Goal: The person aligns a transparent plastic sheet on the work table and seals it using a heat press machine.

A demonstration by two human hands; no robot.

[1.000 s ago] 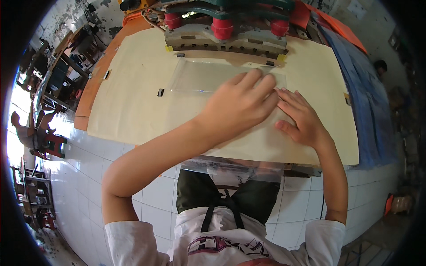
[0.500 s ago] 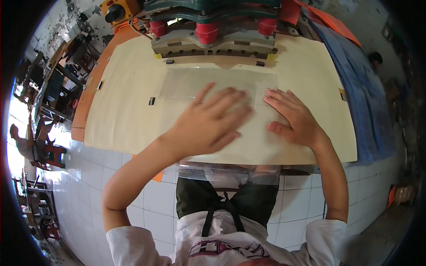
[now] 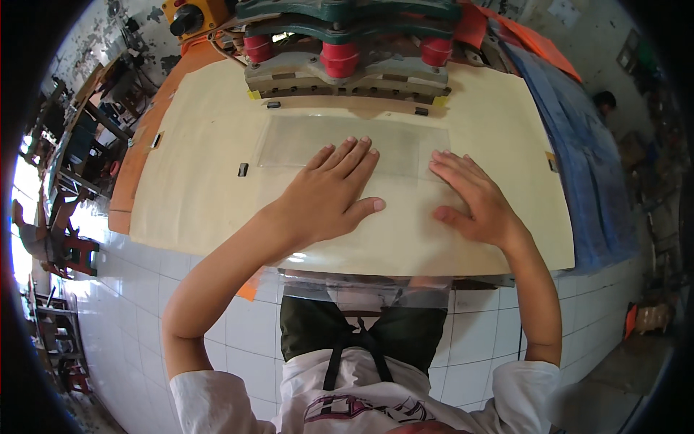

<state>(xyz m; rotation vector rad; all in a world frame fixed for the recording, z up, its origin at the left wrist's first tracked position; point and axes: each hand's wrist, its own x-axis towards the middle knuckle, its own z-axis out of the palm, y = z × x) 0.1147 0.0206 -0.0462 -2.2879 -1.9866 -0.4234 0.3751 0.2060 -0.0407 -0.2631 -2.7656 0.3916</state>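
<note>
A clear plastic sheet (image 3: 405, 199) lies on the cream-coloured table cover (image 3: 191, 166), and its near end hangs over the front edge above my lap. Further back on it shows a flat rectangular clear piece (image 3: 289, 141); whether this is a separate sheet or a fold, I cannot tell. My left hand (image 3: 325, 192) rests palm down on the plastic, fingers stretched forward over the near edge of that piece, thumb out to the right. To its right, my right hand (image 3: 478, 201) also lies palm down, fingers extended and thumb apart, near the piece's right corner. Neither hand grips anything.
Beyond the plastic stands a heavy press (image 3: 340, 83) with red cylinders and a green frame. Small dark blocks (image 3: 243, 169) sit on the cover. A yellow control box (image 3: 189, 18) is at the back left. Blue sheeting (image 3: 578, 159) borders the right side.
My left hand has swept slightly left and its blur is gone. The right hand stays nearly in place on the plastic. The whole view has shifted a little.
</note>
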